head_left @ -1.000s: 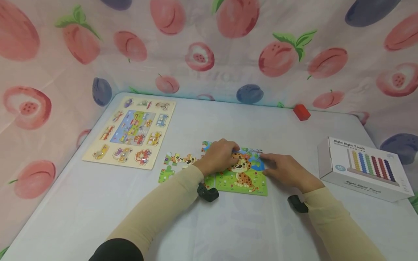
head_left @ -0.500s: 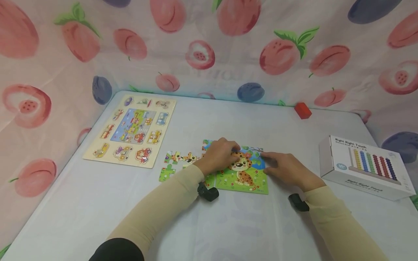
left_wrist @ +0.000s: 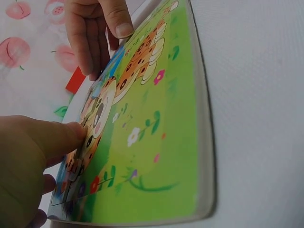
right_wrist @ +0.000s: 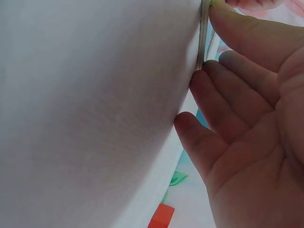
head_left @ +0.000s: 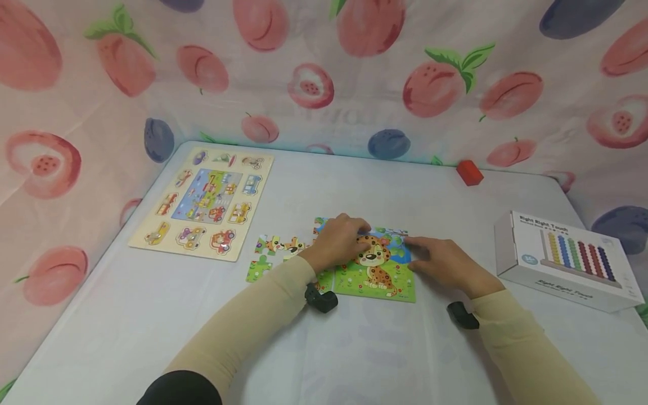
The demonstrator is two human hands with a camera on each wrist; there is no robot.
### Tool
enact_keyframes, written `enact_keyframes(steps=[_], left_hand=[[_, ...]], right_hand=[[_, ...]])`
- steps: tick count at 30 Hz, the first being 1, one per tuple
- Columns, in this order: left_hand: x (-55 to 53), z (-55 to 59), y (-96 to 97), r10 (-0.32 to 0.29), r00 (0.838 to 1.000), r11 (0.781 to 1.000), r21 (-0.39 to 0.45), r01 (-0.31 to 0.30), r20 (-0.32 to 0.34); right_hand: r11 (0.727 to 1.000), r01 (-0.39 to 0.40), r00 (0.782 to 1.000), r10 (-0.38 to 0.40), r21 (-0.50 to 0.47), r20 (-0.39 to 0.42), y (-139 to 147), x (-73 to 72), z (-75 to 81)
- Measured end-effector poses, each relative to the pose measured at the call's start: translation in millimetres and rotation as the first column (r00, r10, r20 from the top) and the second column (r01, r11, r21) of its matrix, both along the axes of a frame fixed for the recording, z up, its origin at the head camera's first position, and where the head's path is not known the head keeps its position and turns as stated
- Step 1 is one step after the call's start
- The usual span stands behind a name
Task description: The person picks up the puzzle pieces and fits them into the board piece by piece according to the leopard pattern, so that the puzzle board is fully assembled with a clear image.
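Note:
A leopard jigsaw puzzle lies flat on the white table. My left hand reaches over its upper left, thumb on the leopard's face and bent fingers near the far edge. In the left wrist view, that hand pinches a slightly raised jigsaw piece by the leopard's head, mostly hidden under the fingers. My right hand touches the puzzle's right edge with extended fingertips, and its thumb rests at the same side. Several loose jigsaw pieces lie left of the puzzle, partly behind my left forearm.
A wooden vehicle peg puzzle lies at the back left. At the right stands a white box picturing coloured beads. A red block sits near the back edge, against the fruit-patterned cloth.
Both hands stay in nearly the same place on the puzzle. The whole head view has shifted slightly; no object has visibly moved.

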State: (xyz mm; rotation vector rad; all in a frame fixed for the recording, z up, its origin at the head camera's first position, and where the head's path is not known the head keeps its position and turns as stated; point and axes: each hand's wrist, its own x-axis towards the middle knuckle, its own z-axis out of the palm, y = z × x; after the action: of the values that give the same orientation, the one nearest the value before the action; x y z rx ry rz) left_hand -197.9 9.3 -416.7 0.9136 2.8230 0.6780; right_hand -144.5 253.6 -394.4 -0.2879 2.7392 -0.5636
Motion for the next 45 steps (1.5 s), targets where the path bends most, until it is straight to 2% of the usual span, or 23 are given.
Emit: enact_keyframes(steps=[20, 23, 27, 29, 32, 40, 45], left_hand=[[0.5, 2.8, 1.3, -0.013, 1.000, 1.000, 0.007, 0.013, 0.007], [-1.4, 6.0, -0.5, -0.038, 0.999, 0.999, 0.003, 0.038, 0.038], [-4.3, 10.9, -7.4, -0.070, 0.991, 0.998, 0.001, 0.071, 0.116], [-5.5, 12.7, -12.1, -0.062, 0.988, 0.998, 0.002, 0.063, 0.140], [-6.9, 15.0, -18.8, -0.031, 0.989, 1.000, 0.001, 0.031, 0.143], [-14.4, 18.5, -38.7, 0.009, 0.995, 0.999, -0.037, -0.005, 0.103], [-16.1, 19.2, -55.4, 0.050, 0.990, 0.998, -0.043, -0.045, 0.135]], right_hand=[[1.000, -0.004, 1.000, 0.004, 0.001, -0.011, -0.3, 0.0, 1.5], [1.000, -0.007, 1.000, 0.007, -0.009, -0.010, -0.7, -0.4, 1.8], [1.000, 0.000, 1.000, 0.000, -0.017, 0.008, -1.3, 0.1, 2.2], [1.000, 0.003, 1.000, -0.003, -0.015, 0.015, -1.5, 0.5, 2.5], [1.000, 0.003, 1.000, -0.003, -0.015, 0.012, -1.5, 1.1, 2.4], [1.000, 0.007, 1.000, -0.007, -0.030, 0.002, -0.6, 2.6, 1.3], [1.000, 0.010, 1.000, -0.010, -0.030, -0.001, 0.4, 2.5, -0.9]])
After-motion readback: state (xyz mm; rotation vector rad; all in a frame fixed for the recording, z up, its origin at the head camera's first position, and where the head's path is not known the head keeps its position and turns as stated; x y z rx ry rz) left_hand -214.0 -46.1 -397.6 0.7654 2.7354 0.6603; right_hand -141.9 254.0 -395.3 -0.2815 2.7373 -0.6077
